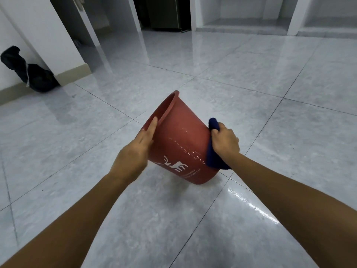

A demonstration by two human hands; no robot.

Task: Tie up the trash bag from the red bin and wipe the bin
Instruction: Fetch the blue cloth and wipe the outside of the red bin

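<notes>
The red bin (pixel 183 140), with a white deer print on its side, is held tilted above the floor, its mouth pointing up and to the left. My left hand (pixel 135 153) grips it at the rim on the left side. My right hand (pixel 225 143) presses a dark blue cloth (pixel 212 159) against the bin's right outer wall. A black trash bag (pixel 29 72), twisted shut at its top, leans against the wall at the far left.
Glossy grey floor tiles (pixel 270 93) stretch all around. A white wall with a beige skirting (pixel 73 74) runs along the left. A dark doorway (pixel 164 12) and white alcoves stand at the back.
</notes>
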